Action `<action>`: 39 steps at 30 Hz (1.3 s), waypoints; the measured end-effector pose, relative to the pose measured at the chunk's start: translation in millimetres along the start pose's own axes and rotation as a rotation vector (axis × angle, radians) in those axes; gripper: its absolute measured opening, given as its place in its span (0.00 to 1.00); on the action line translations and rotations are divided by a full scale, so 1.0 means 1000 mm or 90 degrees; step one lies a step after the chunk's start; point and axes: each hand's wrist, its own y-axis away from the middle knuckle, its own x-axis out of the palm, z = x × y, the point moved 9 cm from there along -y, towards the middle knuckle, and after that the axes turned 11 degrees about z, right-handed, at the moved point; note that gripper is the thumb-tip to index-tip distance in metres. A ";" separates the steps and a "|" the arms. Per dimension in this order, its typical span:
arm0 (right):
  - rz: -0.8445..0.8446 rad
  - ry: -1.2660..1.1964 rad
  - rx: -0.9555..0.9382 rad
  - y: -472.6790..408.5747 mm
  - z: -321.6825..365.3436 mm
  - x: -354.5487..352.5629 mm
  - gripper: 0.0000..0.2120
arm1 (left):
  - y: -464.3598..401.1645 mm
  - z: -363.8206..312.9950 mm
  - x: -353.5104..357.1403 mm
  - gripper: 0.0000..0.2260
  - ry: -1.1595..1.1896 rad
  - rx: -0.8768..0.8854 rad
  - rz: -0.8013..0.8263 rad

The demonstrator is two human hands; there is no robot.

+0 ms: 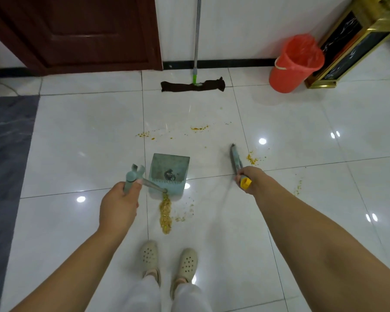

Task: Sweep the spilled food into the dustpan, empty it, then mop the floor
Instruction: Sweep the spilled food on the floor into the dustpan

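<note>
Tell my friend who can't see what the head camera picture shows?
A person's left hand holds a dustpan by spilled yellow food on white tiles; the right hand holds a broom. A mop and red bin stand by the wall.

Single head-worn wide-angle view, standing height, facing forward and steeply down over the dustpan [169, 175]: own feet below it, wall and door [77, 30] beyond.

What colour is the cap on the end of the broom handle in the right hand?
Yellow: the plastic cap sticks out of the right hand, clearest in the head view.
</note>
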 end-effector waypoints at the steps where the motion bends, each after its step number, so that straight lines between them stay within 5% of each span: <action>1: -0.002 0.017 -0.002 -0.005 0.002 0.005 0.20 | -0.004 -0.001 -0.002 0.20 -0.004 0.004 0.000; 9: -0.004 0.180 0.023 -0.019 -0.035 0.045 0.16 | -0.040 -0.006 -0.022 0.19 -0.053 0.039 0.015; 19: 0.006 0.177 0.177 0.035 -0.141 0.070 0.03 | -0.073 -0.021 -0.049 0.20 0.004 0.013 0.058; 25: -0.002 0.150 0.115 0.049 -0.100 0.085 0.02 | -0.079 -0.037 -0.061 0.24 -0.024 0.020 0.053; 30: 0.000 0.171 0.036 0.028 -0.036 0.090 0.11 | -0.083 -0.039 -0.063 0.25 -0.013 0.016 0.043; 39: 0.059 0.320 0.067 -0.015 -0.016 0.105 0.14 | -0.074 -0.017 -0.067 0.21 0.026 -0.021 0.004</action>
